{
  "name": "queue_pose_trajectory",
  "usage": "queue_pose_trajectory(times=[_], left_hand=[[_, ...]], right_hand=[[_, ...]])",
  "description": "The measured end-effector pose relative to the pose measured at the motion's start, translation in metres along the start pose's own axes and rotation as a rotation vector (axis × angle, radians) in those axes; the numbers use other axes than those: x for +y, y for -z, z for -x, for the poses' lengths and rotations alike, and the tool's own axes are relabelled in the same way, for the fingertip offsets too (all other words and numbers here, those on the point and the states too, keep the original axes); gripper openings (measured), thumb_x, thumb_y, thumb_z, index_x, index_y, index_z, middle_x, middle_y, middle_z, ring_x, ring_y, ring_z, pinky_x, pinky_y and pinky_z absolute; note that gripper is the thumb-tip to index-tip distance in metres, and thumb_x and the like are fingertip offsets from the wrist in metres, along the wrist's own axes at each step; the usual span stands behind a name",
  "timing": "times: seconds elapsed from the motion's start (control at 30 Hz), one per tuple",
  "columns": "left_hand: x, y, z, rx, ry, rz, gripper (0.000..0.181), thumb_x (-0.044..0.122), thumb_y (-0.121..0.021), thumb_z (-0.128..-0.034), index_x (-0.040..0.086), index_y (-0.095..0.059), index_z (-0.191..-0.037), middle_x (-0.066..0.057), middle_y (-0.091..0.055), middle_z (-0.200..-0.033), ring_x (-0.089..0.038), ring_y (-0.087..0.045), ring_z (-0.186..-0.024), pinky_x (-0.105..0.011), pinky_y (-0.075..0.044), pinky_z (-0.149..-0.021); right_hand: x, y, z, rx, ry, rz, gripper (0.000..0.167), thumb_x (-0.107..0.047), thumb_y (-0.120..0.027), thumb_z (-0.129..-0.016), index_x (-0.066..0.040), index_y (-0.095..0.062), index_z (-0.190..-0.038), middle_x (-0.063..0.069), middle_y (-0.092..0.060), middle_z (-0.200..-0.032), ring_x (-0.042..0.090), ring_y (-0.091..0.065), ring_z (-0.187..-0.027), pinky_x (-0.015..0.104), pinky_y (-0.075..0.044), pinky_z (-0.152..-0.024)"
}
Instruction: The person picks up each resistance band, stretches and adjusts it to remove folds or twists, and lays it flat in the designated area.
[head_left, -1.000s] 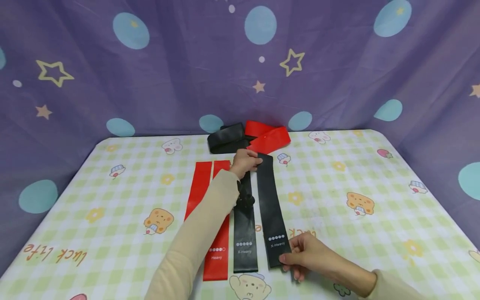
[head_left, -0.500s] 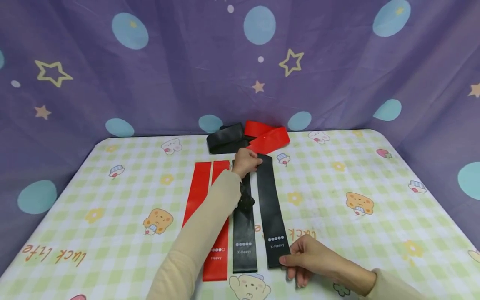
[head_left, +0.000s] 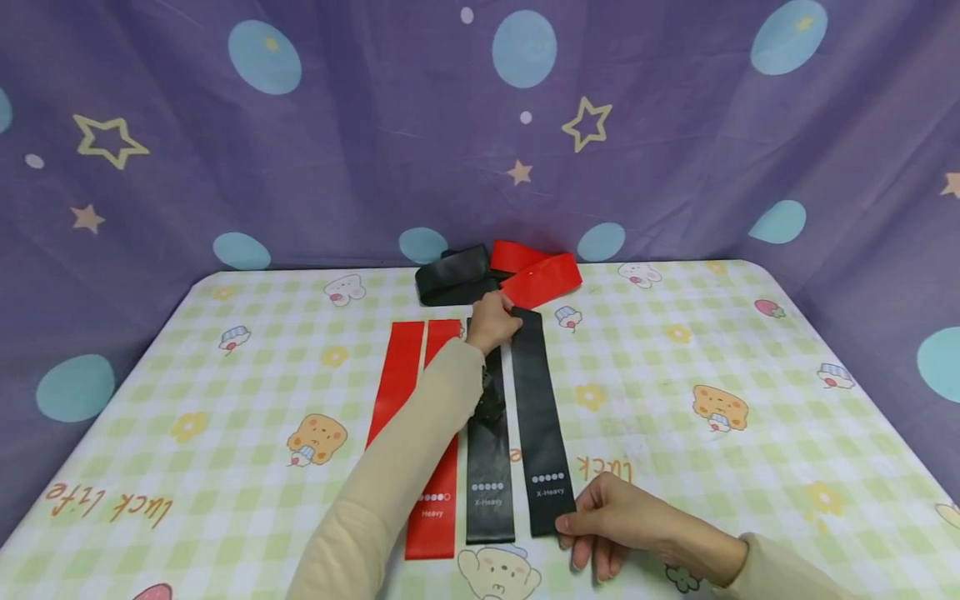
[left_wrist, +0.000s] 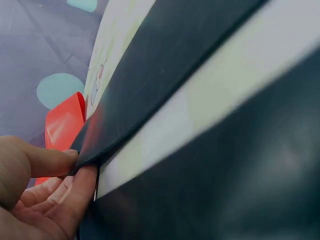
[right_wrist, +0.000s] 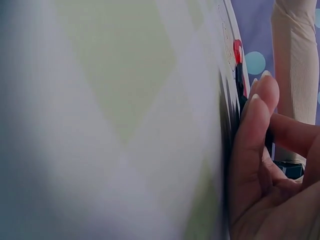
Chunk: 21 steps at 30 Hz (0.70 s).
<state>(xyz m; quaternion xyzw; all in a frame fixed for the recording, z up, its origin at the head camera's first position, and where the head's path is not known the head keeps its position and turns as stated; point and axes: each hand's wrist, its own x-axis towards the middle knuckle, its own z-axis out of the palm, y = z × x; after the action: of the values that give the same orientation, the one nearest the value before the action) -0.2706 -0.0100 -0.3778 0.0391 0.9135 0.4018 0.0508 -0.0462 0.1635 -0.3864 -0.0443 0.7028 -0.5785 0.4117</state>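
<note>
Outer black band [head_left: 538, 400], marked X-Heavy, lies along the tabletop [head_left: 675, 467], 5 o'clock from head-view centre; inner black band [head_left: 489, 458] just beside it at 9 o'clock, not touching. Left hand [head_left: 492, 323] pinches its 12 o'clock end, right hand [head_left: 607, 521] its 5 o'clock corner. Looks like thin rubber: probably light, floppy, stretchy, grippy, not fragile. Best hold: both ends; one-sided pulling would likely skew it.

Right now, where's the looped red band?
Head view: the looped red band sits at the back of the table, immediately right of the looped black band and just beyond the left hand.
</note>
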Motion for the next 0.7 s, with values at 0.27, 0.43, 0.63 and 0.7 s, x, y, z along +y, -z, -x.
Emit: queue_pose_trajectory(times=[0.27,0.43,0.63,0.7], left_hand=[[0.0010,0.0037,-0.0005,-0.032,-0.060,-0.061,0.030,0.007,-0.063,-0.0869,-0.002,-0.061,-0.115,-0.017,-0.068,-0.103,-0.027,-0.068,-0.080,-0.037,-0.056,-0.079],[0.0015,0.0009,-0.0025,-0.023,-0.087,-0.112,0.026,0.006,-0.062,-0.0850,-0.004,-0.061,-0.110,-0.016,-0.066,-0.110,-0.029,-0.063,-0.097,-0.039,-0.054,-0.082],[-0.0004,-0.0023,-0.0037,-0.024,-0.098,-0.181,0.006,0.003,-0.060,-0.0830,-0.003,-0.060,-0.083,-0.016,-0.059,-0.091,-0.025,-0.053,-0.086,-0.029,-0.043,-0.059],[-0.0008,-0.0023,-0.0036,-0.030,-0.095,-0.186,0.005,0.002,-0.059,-0.0827,-0.002,-0.057,-0.080,-0.016,-0.056,-0.090,-0.024,-0.050,-0.086,-0.029,-0.039,-0.057]], right_hand=[[-0.0014,-0.0004,-0.0003,-0.017,-0.024,0.006,0.033,-0.025,-0.062,-0.091,0.003,-0.068,-0.074,-0.005,-0.062,-0.052,-0.001,-0.054,-0.039,0.013,-0.041,-0.037],[-0.0019,-0.0013,0.0009,-0.031,-0.055,-0.005,0.036,-0.029,-0.061,-0.091,-0.002,-0.067,-0.069,-0.006,-0.060,-0.050,-0.001,-0.053,-0.038,0.013,-0.041,-0.037],[-0.0005,-0.0008,0.0026,-0.032,-0.056,0.034,0.040,-0.034,-0.061,-0.091,-0.008,-0.062,-0.060,-0.007,-0.055,-0.044,-0.001,-0.051,-0.036,0.014,-0.039,-0.035],[-0.0011,0.0008,0.0026,-0.045,-0.052,0.041,0.041,-0.034,-0.060,-0.091,-0.008,-0.062,-0.059,-0.007,-0.054,-0.043,-0.001,-0.051,-0.036,0.014,-0.039,-0.035]])
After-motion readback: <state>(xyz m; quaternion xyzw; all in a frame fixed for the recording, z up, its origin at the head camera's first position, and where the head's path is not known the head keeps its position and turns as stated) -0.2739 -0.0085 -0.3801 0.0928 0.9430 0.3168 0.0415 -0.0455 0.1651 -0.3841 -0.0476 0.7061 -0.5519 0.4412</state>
